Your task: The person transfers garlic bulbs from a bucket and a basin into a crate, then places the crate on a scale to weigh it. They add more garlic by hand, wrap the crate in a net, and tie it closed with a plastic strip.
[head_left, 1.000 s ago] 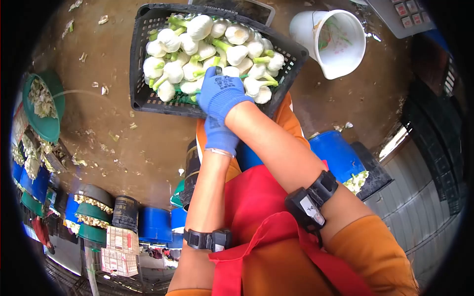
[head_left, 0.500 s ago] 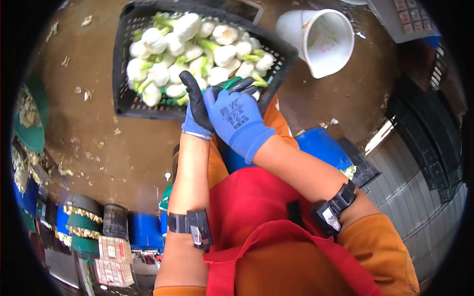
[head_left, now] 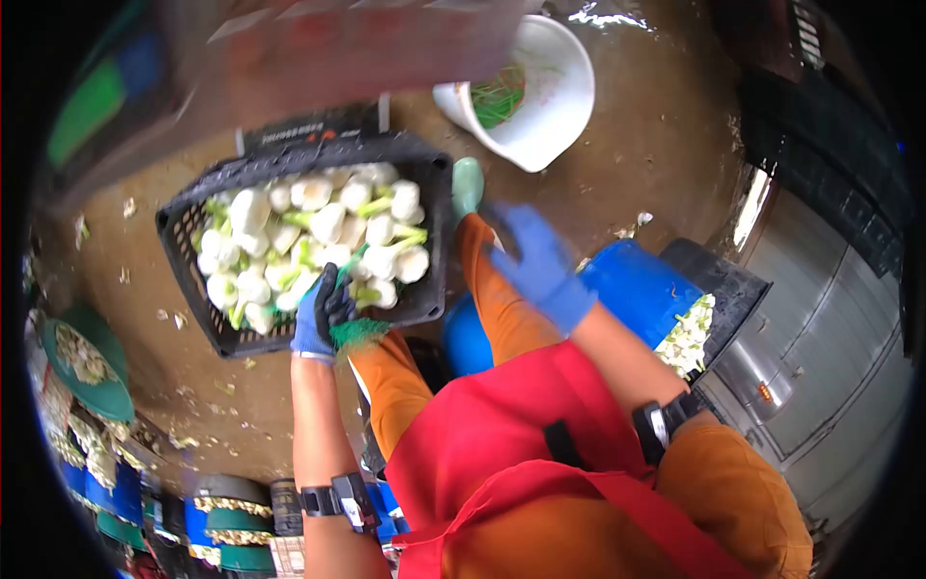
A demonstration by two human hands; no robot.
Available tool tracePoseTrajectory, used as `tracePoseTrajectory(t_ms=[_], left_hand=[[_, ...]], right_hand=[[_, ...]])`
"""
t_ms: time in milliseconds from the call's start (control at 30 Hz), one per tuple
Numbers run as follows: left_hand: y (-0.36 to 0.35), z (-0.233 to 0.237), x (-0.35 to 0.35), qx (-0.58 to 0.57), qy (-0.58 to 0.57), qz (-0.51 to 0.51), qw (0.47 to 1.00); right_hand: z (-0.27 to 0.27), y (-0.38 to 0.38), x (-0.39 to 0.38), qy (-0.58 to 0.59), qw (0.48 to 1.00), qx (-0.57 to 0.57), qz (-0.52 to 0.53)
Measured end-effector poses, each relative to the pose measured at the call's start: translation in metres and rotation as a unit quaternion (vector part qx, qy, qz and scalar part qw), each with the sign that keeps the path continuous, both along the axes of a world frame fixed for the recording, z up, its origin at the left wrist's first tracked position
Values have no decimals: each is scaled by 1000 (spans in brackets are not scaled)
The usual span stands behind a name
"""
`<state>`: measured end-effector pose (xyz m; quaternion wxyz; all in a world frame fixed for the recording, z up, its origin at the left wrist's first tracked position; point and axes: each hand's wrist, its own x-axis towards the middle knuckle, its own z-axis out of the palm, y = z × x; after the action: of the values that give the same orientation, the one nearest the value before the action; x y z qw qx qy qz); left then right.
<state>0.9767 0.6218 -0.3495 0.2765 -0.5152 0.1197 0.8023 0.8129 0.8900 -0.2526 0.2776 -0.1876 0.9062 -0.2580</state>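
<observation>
A black plastic crate (head_left: 436, 241) holds many white garlic bulbs (head_left: 328, 222) with short green stems. At its near edge my left hand (head_left: 313, 318), in a blue glove with black-coated fingers, is closed around green mesh netting (head_left: 360, 332). A bunched end of the netting sticks out on the right of the fist, and more of it lies among the bulbs. My right hand (head_left: 545, 265), gloved the same way, is off to the right of the crate, over the floor. Motion smears its fingers, but they look spread, with nothing visible in them.
A white bucket (head_left: 564, 106) with green strands inside stands beyond the crate. A large blurred object (head_left: 357, 48) crosses the top. Blue barrel (head_left: 632, 289) is at right, with garlic pieces (head_left: 690, 338) beside it. Green basins (head_left: 106, 372) sit at left. Scraps dot the wet brown floor.
My hands were together at the crate's near edge; now the right has moved away to the right while the left grips the netting. A large blurred object has come in at the top.
</observation>
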Motion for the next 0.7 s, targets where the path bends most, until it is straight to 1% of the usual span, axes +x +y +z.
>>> tracePoseTrajectory(t_ms=[33, 67, 100, 133, 167, 200, 233, 267, 300, 333, 367, 400, 433, 467, 500, 533, 567, 633, 667, 700], left_hand=[[3, 3, -4, -32, -37, -5, 999], [6, 6, -7, -43, -67, 4, 997], [8, 8, -10, -74, -73, -14, 994], [6, 6, -7, -62, -66, -9, 996], [5, 4, -5, -52, -60, -4, 997], [6, 6, -6, -68, -76, -3, 995], [7, 6, -7, -85, -93, -2, 992], [7, 9, -12, -90, -95, -21, 991], [6, 8, -8, -98, -102, -28, 990], [3, 6, -2, -69, -54, -16, 996], [2, 2, 0, -39, -6, -2, 999], [3, 6, -8, -49, -52, -11, 997], [4, 4, -7, -55, -61, -14, 997], [4, 3, -5, -42, -48, 0, 998], [2, 3, -3, -29, -33, 16, 999], [1, 1, 2, -12, -22, 29, 999], [5, 8, -8, -60, -71, 4, 996], [3, 5, -2, -47, -72, 34, 996], [6, 8, -9, -46, -64, 37, 996], [9, 12, -16, -65, -104, 38, 992]], right_hand=[[-17, 15, -32, -35, 993, -8, -108], [-47, 38, -59, -51, 982, 19, -179], [-84, 59, -87, -53, 976, 15, -210], [-131, 80, -114, -73, 965, 36, -249], [-158, 89, -137, -69, 964, 29, -255], [-171, 87, -158, -22, 978, 91, -185], [-184, 80, -174, 10, 975, 121, -188], [-210, 82, -188, 38, 975, 117, -184], [-231, 80, -203, 53, 970, 112, -211], [-253, 76, -216, 68, 963, 107, -236], [-283, 73, -228, 59, 963, 103, -240], [-315, 69, -236, 0, 950, 70, -305], [-336, 69, -235, -60, 928, 39, -367], [-335, 66, -234, -71, 926, 39, -369], [-330, 65, -236, -226, 900, -14, -374], [-319, 66, -233, -373, 848, -66, -370], [-305, 70, -223, -378, 845, -62, -373], [-260, 75, -208, -378, 829, -171, -376], [-233, 83, -202, -405, 788, -218, -410], [-201, 95, -196, -430, 743, -264, -441]])
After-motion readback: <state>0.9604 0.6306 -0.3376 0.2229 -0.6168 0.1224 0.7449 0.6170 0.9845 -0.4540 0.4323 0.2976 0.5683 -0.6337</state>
